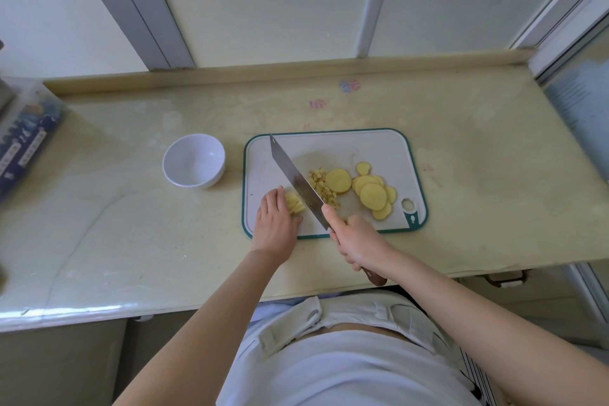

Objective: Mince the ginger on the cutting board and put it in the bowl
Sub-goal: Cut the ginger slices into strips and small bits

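Ginger bundle: I am logging a cut bundle [294, 204] lying on the near-left part of the board, its long axis running roughly far to near, alongside the blade.
Minced ginger: a small heap [321, 188] is lying just right of the blade.
Ginger slices: round slices [372, 193] are overlapping flat, further right.
Knife: the blade [295, 180] is standing between bundle and heap, tip pointing far-left.
Left hand: the hand [275, 224] is curling its fingers over the bundle, pinning it.
Right hand: the hand [357, 241] is wrapping tightly round the knife handle.
Cutting board: the board [379, 143] is lying lengthwise left to right.
Bowl: the bowl [193, 160] is standing upright left of the board, apart from it.
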The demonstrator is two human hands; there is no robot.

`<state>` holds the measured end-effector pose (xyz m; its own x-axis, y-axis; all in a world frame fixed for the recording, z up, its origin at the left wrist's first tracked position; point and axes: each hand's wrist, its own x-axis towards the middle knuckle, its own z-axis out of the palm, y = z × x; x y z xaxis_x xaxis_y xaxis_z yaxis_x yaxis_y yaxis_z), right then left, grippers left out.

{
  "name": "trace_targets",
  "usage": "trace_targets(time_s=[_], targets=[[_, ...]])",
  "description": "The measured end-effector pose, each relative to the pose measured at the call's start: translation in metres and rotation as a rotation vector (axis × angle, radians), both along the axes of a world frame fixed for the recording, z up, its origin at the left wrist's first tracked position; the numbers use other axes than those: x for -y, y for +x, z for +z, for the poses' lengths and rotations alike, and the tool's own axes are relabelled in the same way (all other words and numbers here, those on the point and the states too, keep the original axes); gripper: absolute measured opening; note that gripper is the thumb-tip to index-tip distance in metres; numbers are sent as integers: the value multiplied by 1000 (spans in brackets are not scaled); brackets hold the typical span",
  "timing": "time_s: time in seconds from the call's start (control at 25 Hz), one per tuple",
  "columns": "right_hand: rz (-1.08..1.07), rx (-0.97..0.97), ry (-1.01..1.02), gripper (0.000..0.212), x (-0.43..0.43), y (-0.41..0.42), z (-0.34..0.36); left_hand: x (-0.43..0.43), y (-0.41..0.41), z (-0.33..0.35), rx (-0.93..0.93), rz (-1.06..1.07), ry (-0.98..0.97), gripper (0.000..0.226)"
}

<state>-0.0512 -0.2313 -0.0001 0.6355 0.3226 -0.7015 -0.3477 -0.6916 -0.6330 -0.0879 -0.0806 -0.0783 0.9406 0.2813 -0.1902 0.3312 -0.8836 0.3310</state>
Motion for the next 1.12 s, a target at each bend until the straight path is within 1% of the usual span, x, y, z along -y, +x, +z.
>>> trace_targets(time_s=[0.12, 0.28, 0.4, 0.6, 1.0, 1.12], targets=[[9, -15, -7, 53, 0, -3, 1, 2, 0, -3, 17, 11, 21, 52], [35, -23, -30, 53, -1, -5, 1, 5, 1, -4, 19, -26, 126, 43], [30, -37, -44, 53, -4, -5, 2, 7, 1, -5, -9, -44, 210, 46], [57, -27, -107, 57, -9, -4, 4, 9, 2, -5, -61, -58, 279, 53], [51, -32, -169, 61, -21, 1, -9, 10, 2, -4, -78, -73, 284, 55], [71, 5, -174, 57, -22, 0, -15, 9, 2, -5, -78, -74, 285, 56]])
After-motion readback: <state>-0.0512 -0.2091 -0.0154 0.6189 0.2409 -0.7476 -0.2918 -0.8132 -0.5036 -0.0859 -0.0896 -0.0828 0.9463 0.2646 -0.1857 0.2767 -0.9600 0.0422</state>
